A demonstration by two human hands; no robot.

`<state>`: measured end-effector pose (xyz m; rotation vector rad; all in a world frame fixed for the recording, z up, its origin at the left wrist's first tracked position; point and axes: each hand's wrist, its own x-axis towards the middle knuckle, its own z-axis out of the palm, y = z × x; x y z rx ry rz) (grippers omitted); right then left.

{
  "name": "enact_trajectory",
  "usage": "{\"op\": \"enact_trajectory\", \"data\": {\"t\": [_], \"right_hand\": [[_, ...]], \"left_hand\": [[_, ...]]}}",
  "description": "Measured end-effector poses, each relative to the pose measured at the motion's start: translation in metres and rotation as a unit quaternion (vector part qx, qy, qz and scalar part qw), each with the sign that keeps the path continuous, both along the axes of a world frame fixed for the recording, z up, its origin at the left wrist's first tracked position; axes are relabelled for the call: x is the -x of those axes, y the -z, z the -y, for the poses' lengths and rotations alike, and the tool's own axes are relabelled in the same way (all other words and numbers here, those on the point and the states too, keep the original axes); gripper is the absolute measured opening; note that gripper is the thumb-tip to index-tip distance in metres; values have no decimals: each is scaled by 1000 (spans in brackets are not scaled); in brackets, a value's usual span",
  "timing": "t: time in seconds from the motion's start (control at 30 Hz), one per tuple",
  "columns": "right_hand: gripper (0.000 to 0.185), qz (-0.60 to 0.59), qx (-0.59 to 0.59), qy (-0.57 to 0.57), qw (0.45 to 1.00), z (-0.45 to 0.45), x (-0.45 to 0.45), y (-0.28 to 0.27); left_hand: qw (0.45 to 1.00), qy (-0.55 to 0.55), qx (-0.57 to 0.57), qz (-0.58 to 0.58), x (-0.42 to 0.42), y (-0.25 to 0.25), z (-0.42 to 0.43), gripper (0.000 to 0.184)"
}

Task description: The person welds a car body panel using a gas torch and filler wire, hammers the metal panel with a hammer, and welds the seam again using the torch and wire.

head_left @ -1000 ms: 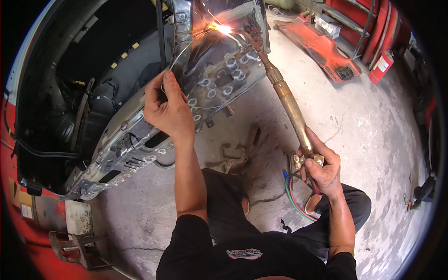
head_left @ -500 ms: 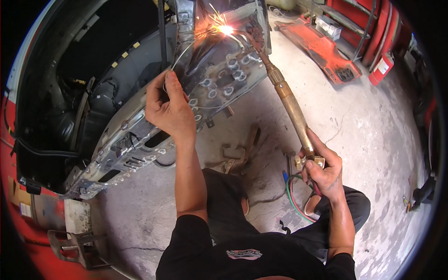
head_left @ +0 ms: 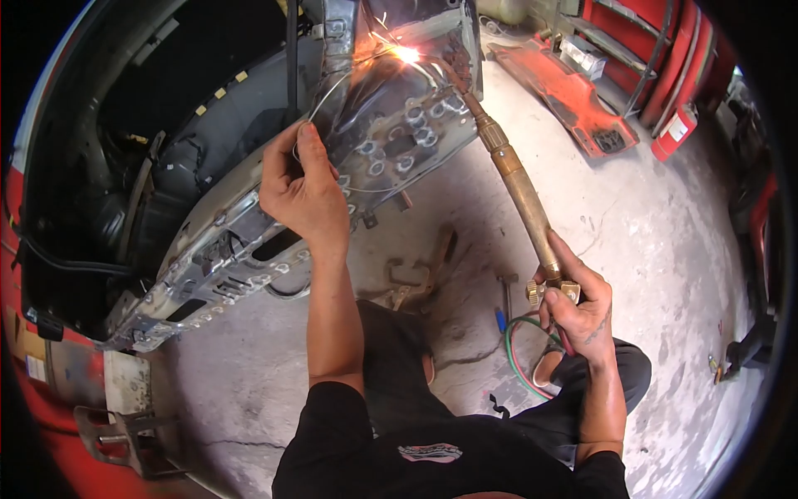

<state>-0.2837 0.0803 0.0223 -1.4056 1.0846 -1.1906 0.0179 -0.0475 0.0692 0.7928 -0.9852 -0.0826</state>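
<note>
My left hand (head_left: pixel 307 187) pinches a thin filler wire (head_left: pixel 331 90), which curves up to a bright glow on the metal. Wrapped round the brass valve end of a gas welding torch (head_left: pixel 524 195) is my right hand (head_left: pixel 578 303). The torch slants up and left, its bent tip at the glowing spot (head_left: pixel 407 54), where a few sparks fly. That spot lies on the upper part of a bare-metal car body panel (head_left: pixel 391 154) with several round weld marks. Glare hides the exact contact of wire, tip and metal.
Red and green hoses (head_left: pixel 517 353) loop on the concrete floor by my right foot. Clamps (head_left: pixel 416 274) lie below the panel. A red panel (head_left: pixel 561 91) and a fire extinguisher (head_left: pixel 673 133) stand at upper right. A metal stand (head_left: pixel 125 437) is at lower left.
Both hands keep their grips, with the torch tip and wire still at the glow. The spark spray has become smaller. The view has shifted slightly.
</note>
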Motion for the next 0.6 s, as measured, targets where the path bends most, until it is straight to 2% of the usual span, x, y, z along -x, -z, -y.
{"op": "enact_trajectory", "data": {"t": [0.6], "right_hand": [[63, -8, 5, 4, 1000, 1, 3, 4]], "left_hand": [[1000, -10, -10, 6, 2, -1, 1, 19]]}}
